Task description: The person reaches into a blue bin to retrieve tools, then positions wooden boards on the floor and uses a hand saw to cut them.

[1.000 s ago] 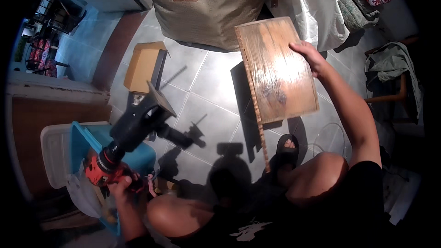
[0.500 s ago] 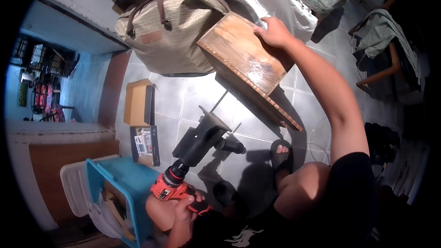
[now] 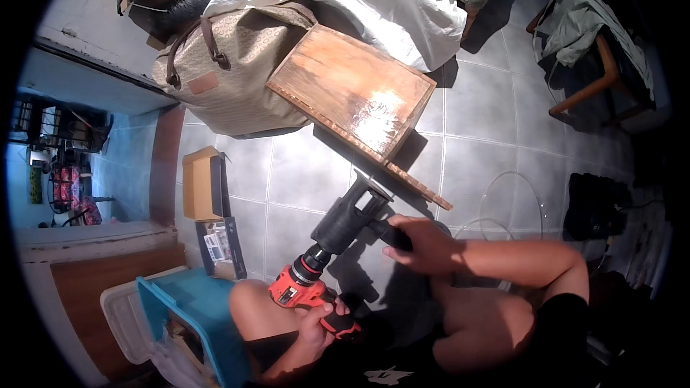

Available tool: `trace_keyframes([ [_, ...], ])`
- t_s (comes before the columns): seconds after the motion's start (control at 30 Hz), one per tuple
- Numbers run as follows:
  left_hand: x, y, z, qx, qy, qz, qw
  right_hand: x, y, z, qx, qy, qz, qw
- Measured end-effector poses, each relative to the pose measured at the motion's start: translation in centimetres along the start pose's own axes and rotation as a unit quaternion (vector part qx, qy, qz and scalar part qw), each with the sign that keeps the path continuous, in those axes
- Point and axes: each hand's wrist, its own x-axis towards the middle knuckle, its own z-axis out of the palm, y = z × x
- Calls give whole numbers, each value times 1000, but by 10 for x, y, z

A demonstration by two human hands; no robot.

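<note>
In my left hand [image 3: 321,322] is the grip of a red and black cordless drill [image 3: 298,289]. A black reciprocating saw attachment [image 3: 343,217] is fitted to the drill's front and points up and to the right. My right hand [image 3: 425,246] is wrapped around the black side handle [image 3: 392,235] of that attachment. Just beyond its metal shoe [image 3: 374,185] stands a brown wooden box [image 3: 352,82] with a board edge [image 3: 424,190] sticking out at its lower right. The saw blade does not show clearly; it seems hidden by the shoe or the board.
A beige bag [image 3: 230,86] and a white cloth [image 3: 345,0] lie behind the wooden box. An opened small carton [image 3: 203,183] is on the tiled floor at left, above a teal bin [image 3: 176,291]. A cloth-draped chair [image 3: 600,50] stands at far right, with a thin looped cable [image 3: 496,187] nearer.
My right hand has let go of the wooden box and taken hold of the side handle. The drill and attachment have moved right, toward the box's protruding board.
</note>
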Motion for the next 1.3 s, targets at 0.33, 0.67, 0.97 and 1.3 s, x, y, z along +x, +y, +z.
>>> trace_keyframes([
  [0.33,5,-7,19,44,-1,6,999,-14,14,-16,55,3,-33,998],
  [0.67,7,-9,-3,-75,-80,-89,990,-4,11,-32,50,-73,19,996],
  [0.97,6,-1,6,-52,-62,-106,991,1,17,-34,77,-96,41,992],
  [1.3,6,-7,11,-76,-41,-99,991,2,16,-32,57,-74,37,995],
])
